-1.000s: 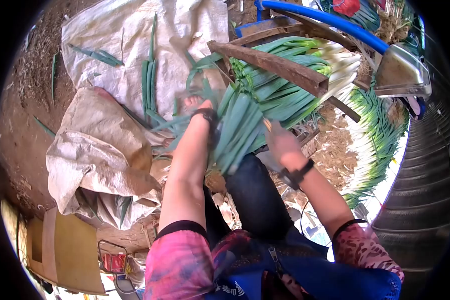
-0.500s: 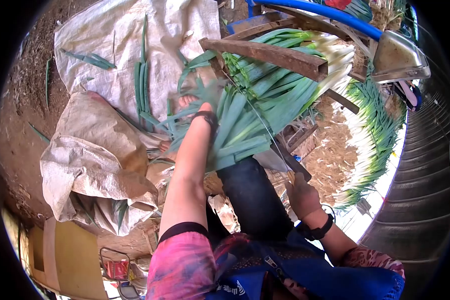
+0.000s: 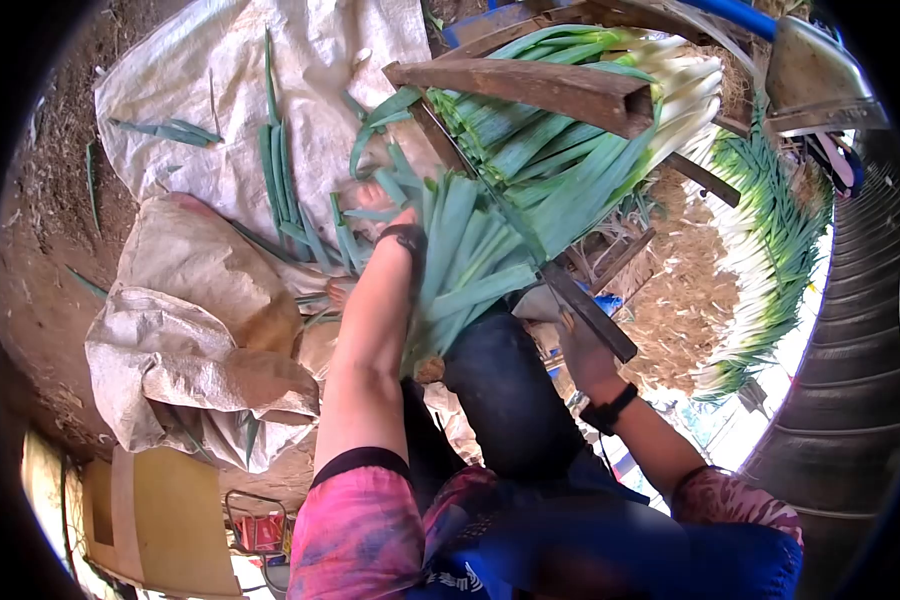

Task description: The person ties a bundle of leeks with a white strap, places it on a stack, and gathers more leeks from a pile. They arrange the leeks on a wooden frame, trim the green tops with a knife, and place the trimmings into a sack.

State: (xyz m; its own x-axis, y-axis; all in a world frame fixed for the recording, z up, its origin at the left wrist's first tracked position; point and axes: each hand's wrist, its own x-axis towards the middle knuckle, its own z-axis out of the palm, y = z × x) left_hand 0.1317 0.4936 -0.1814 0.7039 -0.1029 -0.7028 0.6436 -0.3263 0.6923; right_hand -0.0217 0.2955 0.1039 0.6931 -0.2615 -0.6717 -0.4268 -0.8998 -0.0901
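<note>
A thick bunch of long green onions [image 3: 580,160] lies across a wooden frame, white ends at the upper right. My left hand [image 3: 403,217] is among the loose leaf tops, gripping leaves; its fingers are mostly hidden. Cut-looking leaf ends [image 3: 460,250] fan over my left wrist and above my knee. In my right hand [image 3: 585,350] is the handle of a long, thin-bladed knife [image 3: 515,222]. Its blade runs slantwise across the leaves, partly blurred. Beside that hand juts a dark bar [image 3: 590,315] of the frame.
A wooden beam [image 3: 530,90] crosses above the bunch. Loose leaves lie on a white woven sheet [image 3: 220,70], near a crumpled sack [image 3: 190,330]. More green onions [image 3: 770,250] are rowed at the right. A metal pan [image 3: 820,75] is at the upper right.
My right hand has moved up, bringing the knife handle close to the frame's bar. The blade sits lower among the leaves. My left hand has shifted slightly, and the view has moved a little.
</note>
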